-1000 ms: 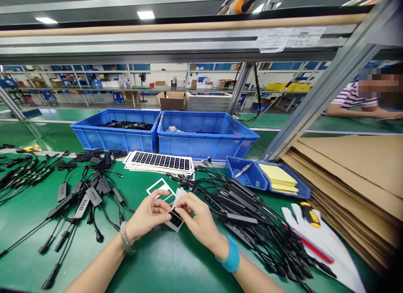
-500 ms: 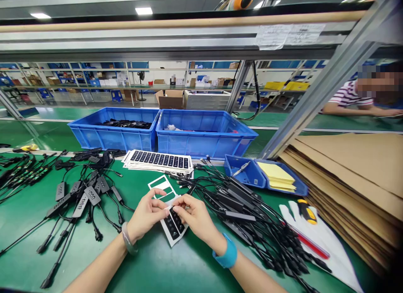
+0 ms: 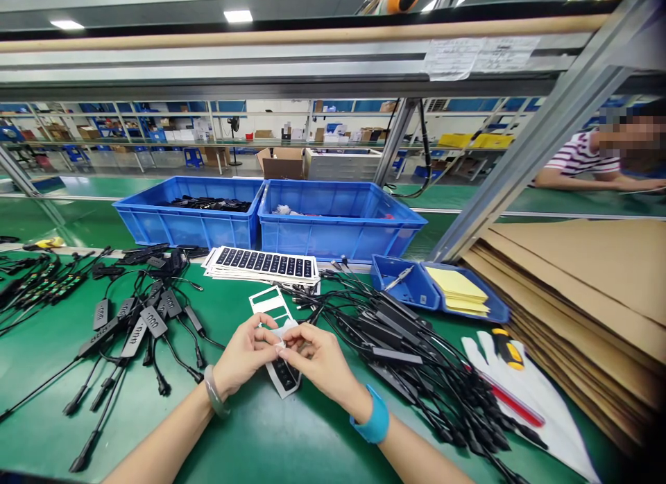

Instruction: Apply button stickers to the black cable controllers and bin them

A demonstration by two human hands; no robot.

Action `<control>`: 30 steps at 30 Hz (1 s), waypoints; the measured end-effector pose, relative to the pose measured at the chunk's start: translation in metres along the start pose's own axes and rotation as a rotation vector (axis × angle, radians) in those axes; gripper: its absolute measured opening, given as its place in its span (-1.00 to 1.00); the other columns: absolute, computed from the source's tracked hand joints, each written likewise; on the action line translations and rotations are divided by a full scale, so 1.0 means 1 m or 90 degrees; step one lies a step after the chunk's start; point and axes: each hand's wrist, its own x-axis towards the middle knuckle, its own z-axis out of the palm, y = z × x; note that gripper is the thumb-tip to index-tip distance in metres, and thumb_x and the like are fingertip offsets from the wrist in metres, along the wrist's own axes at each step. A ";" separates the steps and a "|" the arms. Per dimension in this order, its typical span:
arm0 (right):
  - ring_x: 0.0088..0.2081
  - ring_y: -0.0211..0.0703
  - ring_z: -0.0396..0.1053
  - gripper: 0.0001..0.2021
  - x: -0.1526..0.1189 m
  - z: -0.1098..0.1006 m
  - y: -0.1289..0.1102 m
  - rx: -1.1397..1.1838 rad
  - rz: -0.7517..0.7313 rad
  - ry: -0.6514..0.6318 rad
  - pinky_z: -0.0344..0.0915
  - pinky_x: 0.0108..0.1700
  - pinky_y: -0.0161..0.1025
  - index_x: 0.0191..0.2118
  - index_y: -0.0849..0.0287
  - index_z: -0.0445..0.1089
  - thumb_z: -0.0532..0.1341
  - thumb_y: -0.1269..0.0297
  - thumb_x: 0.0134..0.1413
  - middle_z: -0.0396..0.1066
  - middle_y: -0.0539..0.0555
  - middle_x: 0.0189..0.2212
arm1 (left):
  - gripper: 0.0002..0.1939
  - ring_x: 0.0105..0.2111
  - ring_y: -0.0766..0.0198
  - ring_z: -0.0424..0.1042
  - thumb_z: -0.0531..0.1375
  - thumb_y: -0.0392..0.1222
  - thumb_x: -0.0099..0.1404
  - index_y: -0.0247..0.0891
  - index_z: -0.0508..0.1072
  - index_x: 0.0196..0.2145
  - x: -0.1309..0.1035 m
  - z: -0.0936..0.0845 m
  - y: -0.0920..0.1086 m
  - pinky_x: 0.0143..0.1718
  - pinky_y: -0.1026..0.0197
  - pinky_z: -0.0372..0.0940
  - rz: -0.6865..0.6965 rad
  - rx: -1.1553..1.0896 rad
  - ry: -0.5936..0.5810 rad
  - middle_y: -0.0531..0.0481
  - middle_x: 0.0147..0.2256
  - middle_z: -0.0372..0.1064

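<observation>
Black and white, the label sheet (image 3: 284, 376) sits between the 2 hands, its cut-out white end reaching beyond their fingertips and its black panels showing below them. The left hand (image 3: 252, 349) and the right hand (image 3: 315, 356) both pinch its white part, fingers bent, tips close together; which layer each grips, I cannot tell. Beyond the hands lie stacked label strips (image 3: 264, 263), then 2 blue bins (image 3: 338, 236). Black cabled devices (image 3: 136, 337) spread left of the hands; right of them are heaped black cables (image 3: 416, 366) and, farther right, a white glove (image 3: 559, 428).
</observation>
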 end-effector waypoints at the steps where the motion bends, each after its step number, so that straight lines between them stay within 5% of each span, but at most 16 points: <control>1: -0.42 -0.24 0.36 -0.86 0.000 -0.001 0.000 -0.007 -0.010 0.003 0.30 -0.50 -0.38 -0.29 0.18 0.48 0.29 0.26 0.00 0.40 0.05 -0.39 | -0.54 -0.53 0.46 0.30 0.38 -0.12 0.05 -0.26 0.21 -0.23 0.000 0.000 0.000 -0.43 0.37 0.13 0.006 -0.003 0.000 0.11 -0.45 0.35; 7: -0.35 -0.20 0.38 -0.88 -0.002 -0.008 -0.005 0.001 -0.104 0.036 0.37 -0.44 -0.34 -0.24 0.16 0.44 0.21 0.38 0.06 0.37 0.08 -0.32 | -0.71 -0.50 0.43 0.26 0.21 -0.20 0.17 -0.23 0.18 -0.20 0.004 -0.006 -0.003 -0.44 0.36 0.17 0.067 0.044 0.074 0.12 -0.40 0.23; 14: -0.41 -0.24 0.33 -0.86 -0.003 -0.010 -0.008 -0.054 -0.256 0.003 0.30 -0.41 -0.33 -0.38 0.12 0.38 0.37 0.37 -0.04 0.36 0.00 -0.42 | -0.78 -0.43 0.33 0.31 0.03 -0.36 0.16 -0.22 0.18 -0.20 0.009 -0.013 -0.005 -0.44 0.33 0.22 0.127 0.429 0.173 0.03 -0.35 0.26; 17: -0.38 -0.21 0.31 -0.83 -0.003 -0.015 -0.006 0.004 -0.293 0.055 0.27 -0.37 -0.30 -0.47 0.13 0.35 0.38 0.35 -0.04 0.31 -0.01 -0.47 | -0.74 -0.38 0.29 0.36 0.06 -0.39 0.14 -0.18 0.24 -0.20 0.008 -0.021 0.006 -0.34 0.29 0.24 0.125 0.555 0.203 0.06 -0.38 0.33; 20: -0.42 -0.24 0.28 -0.85 -0.001 -0.021 -0.003 0.124 -0.263 0.115 0.24 -0.45 -0.32 -0.43 0.12 0.34 0.31 0.26 0.06 0.25 -0.01 -0.44 | -0.74 -0.23 0.17 0.40 0.12 -0.31 0.18 -0.15 0.31 -0.14 0.005 -0.039 0.021 -0.18 0.19 0.26 0.090 0.700 0.266 -0.01 -0.28 0.38; 23: -0.54 -0.34 0.24 -0.88 0.002 -0.024 -0.002 0.190 -0.190 0.137 0.22 -0.54 -0.35 -0.34 0.10 0.33 0.24 0.22 0.13 0.22 -0.02 -0.39 | -0.68 -0.01 -0.13 0.32 0.08 -0.16 0.27 -0.29 0.28 -0.03 0.001 -0.067 0.034 -0.06 -0.07 0.23 0.007 0.813 0.423 -0.33 -0.06 0.29; 26: -0.56 -0.36 0.26 -0.87 0.003 -0.021 -0.002 0.201 -0.141 0.149 0.25 -0.53 -0.35 -0.29 0.10 0.31 0.24 0.19 0.14 0.25 -0.02 -0.36 | -0.55 -0.10 -0.36 0.37 0.16 -0.07 0.20 -0.50 0.29 -0.07 -0.004 -0.093 0.039 -0.14 -0.26 0.24 -0.110 0.867 0.513 -0.52 -0.19 0.35; 30: -0.57 -0.37 0.26 -0.83 0.002 -0.016 -0.005 0.207 -0.103 0.137 0.27 -0.53 -0.33 -0.28 0.12 0.30 0.24 0.15 0.13 0.25 -0.01 -0.37 | -0.53 -0.22 -0.28 0.45 0.19 -0.11 0.18 -0.47 0.29 -0.03 -0.008 -0.107 0.039 -0.17 -0.20 0.28 -0.133 0.873 0.506 -0.40 -0.33 0.43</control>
